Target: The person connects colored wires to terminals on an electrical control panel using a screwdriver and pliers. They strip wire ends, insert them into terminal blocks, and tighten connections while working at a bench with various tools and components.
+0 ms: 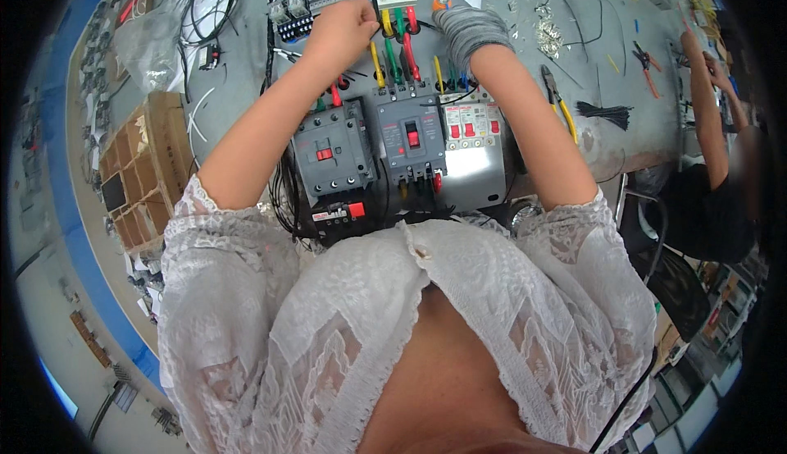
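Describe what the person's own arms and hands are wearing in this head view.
The left hand is bare, with no glove, and its forearm is uncovered. The right hand is inside a grey knitted glove with a ribbed look that ends at the wrist. Both upper arms carry short white lace sleeves with scalloped openwork edges.

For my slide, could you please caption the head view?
Bare left hand and gloved right hand work coloured wires above grey breakers.

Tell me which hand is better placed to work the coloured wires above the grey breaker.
Left, probably. The bare left hand is fisted right beside the yellow, green and red wires. The grey-gloved right hand sits further right, apart from them.
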